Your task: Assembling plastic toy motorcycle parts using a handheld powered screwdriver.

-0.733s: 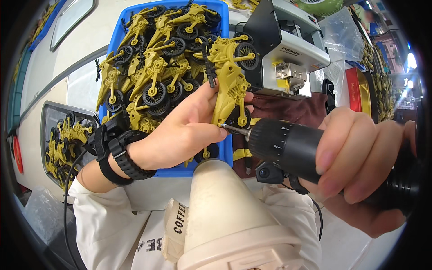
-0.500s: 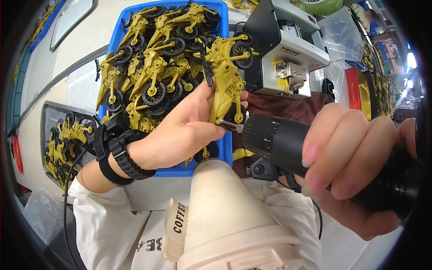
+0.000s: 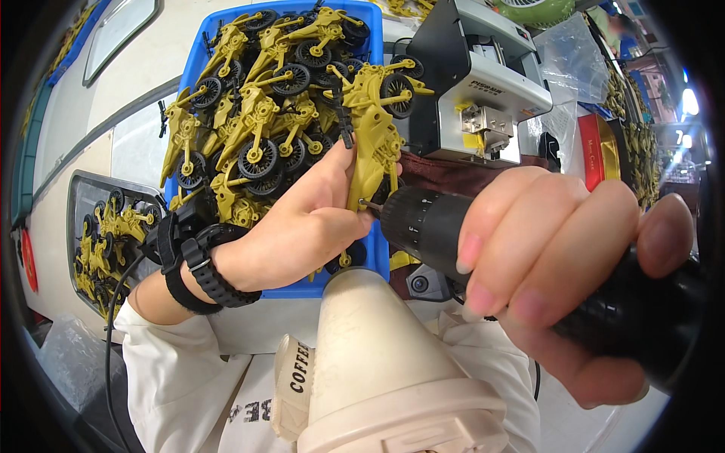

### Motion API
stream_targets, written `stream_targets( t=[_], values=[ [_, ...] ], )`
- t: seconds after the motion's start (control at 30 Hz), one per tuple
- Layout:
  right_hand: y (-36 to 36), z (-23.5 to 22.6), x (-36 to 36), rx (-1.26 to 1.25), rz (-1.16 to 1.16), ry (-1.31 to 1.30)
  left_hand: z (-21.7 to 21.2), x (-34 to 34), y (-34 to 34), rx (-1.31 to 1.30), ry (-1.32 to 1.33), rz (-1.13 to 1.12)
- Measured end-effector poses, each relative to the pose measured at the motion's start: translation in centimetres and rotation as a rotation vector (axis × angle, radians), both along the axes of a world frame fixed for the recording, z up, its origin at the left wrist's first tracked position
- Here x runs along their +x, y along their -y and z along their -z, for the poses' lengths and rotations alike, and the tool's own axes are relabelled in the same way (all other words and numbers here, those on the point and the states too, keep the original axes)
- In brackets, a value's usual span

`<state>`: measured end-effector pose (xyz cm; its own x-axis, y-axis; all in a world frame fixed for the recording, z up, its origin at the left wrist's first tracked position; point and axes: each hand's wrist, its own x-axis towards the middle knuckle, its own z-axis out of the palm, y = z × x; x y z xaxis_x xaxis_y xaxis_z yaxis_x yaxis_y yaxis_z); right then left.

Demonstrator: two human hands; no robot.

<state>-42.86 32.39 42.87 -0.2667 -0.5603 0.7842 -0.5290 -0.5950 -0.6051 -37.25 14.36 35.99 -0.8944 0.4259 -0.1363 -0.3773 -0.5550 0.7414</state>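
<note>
My left hand [image 3: 298,238] is closed around a yellow toy motorcycle [image 3: 371,140] with black wheels and holds it upright over the front right of a blue bin [image 3: 382,260]. My right hand [image 3: 555,241] wraps round a black electric screwdriver [image 3: 427,223], which points left. The tip of its bit touches the lower end of the toy, just beside my left thumb. Whether a screw sits under the tip is too small to tell. My left fingers are mostly hidden behind the toy.
Similar yellow toy motorcycles [image 3: 257,113] heap up in the bin. A grey metal tray [image 3: 78,192] at left holds several more. A black and white machine [image 3: 491,83] stands at the back right. A beige cone-shaped cup [image 3: 385,347] rises at the front, close to my body.
My right hand has moved left with the electric screwdriver, bringing the bit against the toy's lower end. My left hand has tilted the toy motorcycle slightly and shifted it a little left.
</note>
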Motion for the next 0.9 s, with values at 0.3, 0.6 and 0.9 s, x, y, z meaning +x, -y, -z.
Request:
stream_targets(
  t=[0.3, 0.6, 0.9],
  values=[
    [0.0, -0.5, -0.4, 0.136, -0.064, 0.043, 1.0, 0.7, -0.4, 0.046, 0.104, 0.097],
    [-2.3, -2.0, 0.9, -0.267, 0.199, 0.279, 1.6, 0.6, -0.4, -0.146, 0.107, 0.049],
    [-9.7, -2.1, -3.2, -0.231, 0.862, 0.351, -0.4, -0.5, 0.5, 0.072, 0.036, -0.052]
  ],
)
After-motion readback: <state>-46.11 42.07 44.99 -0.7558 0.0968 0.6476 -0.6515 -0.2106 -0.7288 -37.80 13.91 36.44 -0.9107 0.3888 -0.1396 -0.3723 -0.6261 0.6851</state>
